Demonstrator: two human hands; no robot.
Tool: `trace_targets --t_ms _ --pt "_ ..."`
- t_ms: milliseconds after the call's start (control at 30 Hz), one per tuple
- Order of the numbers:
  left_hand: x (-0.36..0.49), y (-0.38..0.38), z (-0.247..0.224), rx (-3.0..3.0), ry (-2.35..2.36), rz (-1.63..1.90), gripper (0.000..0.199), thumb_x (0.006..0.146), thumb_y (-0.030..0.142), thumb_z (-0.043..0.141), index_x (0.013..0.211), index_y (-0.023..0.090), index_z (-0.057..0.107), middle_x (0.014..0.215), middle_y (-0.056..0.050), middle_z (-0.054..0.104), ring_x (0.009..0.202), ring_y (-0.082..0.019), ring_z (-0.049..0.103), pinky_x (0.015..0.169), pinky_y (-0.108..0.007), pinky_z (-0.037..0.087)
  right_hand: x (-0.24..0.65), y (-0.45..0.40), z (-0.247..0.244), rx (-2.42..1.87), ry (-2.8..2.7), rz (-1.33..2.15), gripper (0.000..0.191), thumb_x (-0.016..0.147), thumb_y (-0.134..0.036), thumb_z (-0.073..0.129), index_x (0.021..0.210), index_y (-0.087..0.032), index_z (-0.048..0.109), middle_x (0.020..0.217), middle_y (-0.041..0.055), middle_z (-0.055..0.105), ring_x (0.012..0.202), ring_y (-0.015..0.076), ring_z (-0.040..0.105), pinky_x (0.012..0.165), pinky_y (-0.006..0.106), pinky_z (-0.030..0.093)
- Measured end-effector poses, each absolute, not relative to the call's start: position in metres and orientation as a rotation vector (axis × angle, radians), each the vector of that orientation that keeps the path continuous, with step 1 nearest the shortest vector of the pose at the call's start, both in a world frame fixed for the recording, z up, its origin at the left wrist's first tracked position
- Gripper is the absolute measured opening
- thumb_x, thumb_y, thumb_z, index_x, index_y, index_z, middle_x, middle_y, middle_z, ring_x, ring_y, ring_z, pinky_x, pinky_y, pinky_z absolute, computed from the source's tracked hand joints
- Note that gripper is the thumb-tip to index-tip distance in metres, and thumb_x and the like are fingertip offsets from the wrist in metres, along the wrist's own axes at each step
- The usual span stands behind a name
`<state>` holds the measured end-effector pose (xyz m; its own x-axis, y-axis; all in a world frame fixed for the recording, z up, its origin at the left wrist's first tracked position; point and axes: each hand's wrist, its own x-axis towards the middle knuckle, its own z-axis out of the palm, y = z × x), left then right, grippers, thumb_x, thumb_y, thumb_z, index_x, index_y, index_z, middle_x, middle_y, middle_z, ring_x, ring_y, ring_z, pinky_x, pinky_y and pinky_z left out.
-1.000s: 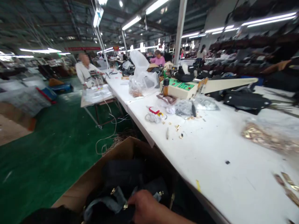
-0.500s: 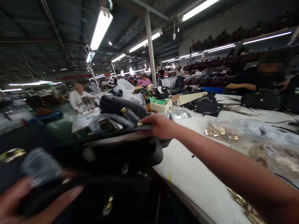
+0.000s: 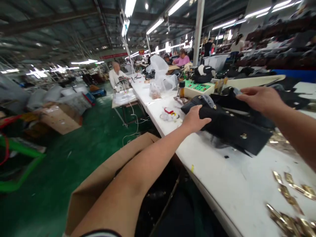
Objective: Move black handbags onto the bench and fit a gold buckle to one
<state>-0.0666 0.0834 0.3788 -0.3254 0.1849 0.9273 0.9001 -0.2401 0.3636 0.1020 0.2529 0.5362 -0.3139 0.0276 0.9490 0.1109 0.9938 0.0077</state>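
A black handbag [image 3: 229,128] with small gold metal fittings lies tilted at the table's edge side, its handle partly wrapped in clear plastic. At the bag's upper right, my right hand [image 3: 261,98] pinches a plastic-wrapped part of it, probably the handle. My left hand [image 3: 194,120] is at the bag's left end, thumb stretched away from the fingers. Its fingertips seem to touch the black surface. Below my left forearm stands an open cardboard box [image 3: 96,177] with dark things inside, mostly hidden by the arm.
Gold metal fittings [image 3: 288,197] lie on the white table [image 3: 222,184] at the right. A machine with a green control panel [image 3: 197,86] stands behind the bag, near a clear plastic bag [image 3: 160,77]. One person [image 3: 118,77] sits at a sewing machine farther off.
The view has swung left. My right hand has brought a black bag onto the table. My left hand has moved from the bags at lower left up to the bag's left end.
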Motion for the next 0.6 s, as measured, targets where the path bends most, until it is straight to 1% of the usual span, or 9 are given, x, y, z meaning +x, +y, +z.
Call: trace_targets --t_ms 67,133,200,267,333,367,467,533,600 --pt "-0.088 0.065 0.34 -1.298 -1.422 -1.702 0.069 0.081 0.031 0.078 0.143 0.011 0.052 0.144 -0.015 0.051 0.095 -0.016 0.064 0.089 -0.03 0.05 0.106 0.227 0.502 -0.189 -1.85 -0.119 0.034 0.088 -0.045 0.065 0.113 -0.023 0.072 0.1 0.0071 0.068 0.102 0.0261 0.065 0.098 0.048 0.045" --pt "-0.12 0.038 0.279 -1.153 -1.511 -1.835 0.058 0.082 0.031 0.077 0.135 0.016 0.059 0.138 -0.01 0.057 0.094 -0.014 0.064 0.09 -0.028 0.049 0.106 0.189 0.466 -0.066 -1.883 -0.165 0.033 0.092 -0.047 0.059 0.11 -0.023 0.072 0.119 0.0056 0.068 0.111 0.0229 0.063 0.102 0.042 0.042" --pt "-0.156 0.011 0.194 -0.915 -1.679 -1.97 0.049 0.084 0.03 0.074 0.129 0.014 0.062 0.127 -0.01 0.063 0.092 -0.015 0.064 0.089 -0.03 0.049 0.097 0.152 0.428 0.049 -1.944 -0.175 0.031 0.092 -0.046 0.061 0.111 -0.024 0.071 0.115 0.0044 0.069 0.102 0.0207 0.065 0.096 0.043 0.045" --pt "-0.185 -0.011 0.092 -0.576 -1.871 -2.119 0.043 0.09 0.03 0.068 0.128 0.011 0.061 0.119 -0.013 0.066 0.099 -0.018 0.064 0.093 -0.032 0.049 0.076 0.124 0.386 0.255 -2.072 -0.132 0.032 0.09 -0.046 0.065 0.114 -0.026 0.072 0.112 0.0048 0.07 0.095 0.0205 0.065 0.086 0.043 0.049" --pt "-0.2 -0.024 -0.016 -0.2 -2.071 -2.211 0.033 0.094 0.029 0.063 0.118 0.008 0.063 0.114 -0.015 0.066 0.104 -0.021 0.063 0.097 -0.038 0.047 0.042 0.107 0.334 0.447 -2.235 0.008 0.037 0.087 -0.049 0.068 0.114 -0.024 0.072 0.109 0.0061 0.07 0.09 0.0207 0.066 0.081 0.041 0.051" --pt "-0.201 -0.027 -0.066 -0.039 -2.168 -2.232 0.029 0.092 0.027 0.065 0.113 0.008 0.064 0.113 -0.015 0.066 0.105 -0.023 0.063 0.099 -0.041 0.046 0.021 0.103 0.305 0.483 -2.315 0.11 0.037 0.086 -0.048 0.069 0.112 -0.022 0.073 0.109 0.0067 0.07 0.091 0.0209 0.066 0.08 0.039 0.052" --pt "-0.189 -0.023 -0.19 0.252 -2.392 -2.262 0.028 0.09 0.025 0.068 0.112 0.008 0.064 0.117 -0.014 0.064 0.111 -0.024 0.061 0.103 -0.044 0.044 -0.045 0.106 0.207 0.341 -2.62 0.458 0.043 0.086 -0.045 0.068 0.121 -0.018 0.069 0.11 0.0066 0.07 0.095 0.0184 0.066 0.088 0.036 0.052" --pt "-0.179 -0.013 -0.243 0.381 -2.481 -2.253 0.038 0.089 0.028 0.07 0.119 0.008 0.063 0.128 -0.016 0.06 0.121 -0.026 0.057 0.108 -0.045 0.041 -0.085 0.116 0.143 0.054 -2.821 0.637 0.047 0.084 -0.037 0.072 0.125 -0.014 0.067 0.113 0.0082 0.069 0.102 0.018 0.064 0.096 0.032 0.05" --pt "-0.176 -0.001 -0.277 0.527 -2.535 -2.248 0.048 0.089 0.033 0.071 0.128 0.007 0.059 0.138 -0.019 0.054 0.129 -0.028 0.053 0.11 -0.045 0.039 -0.115 0.132 0.09 -0.238 -2.935 0.729 0.052 0.085 -0.029 0.072 0.132 -0.009 0.062 0.123 0.0124 0.066 0.11 0.0192 0.063 0.1 0.03 0.048"
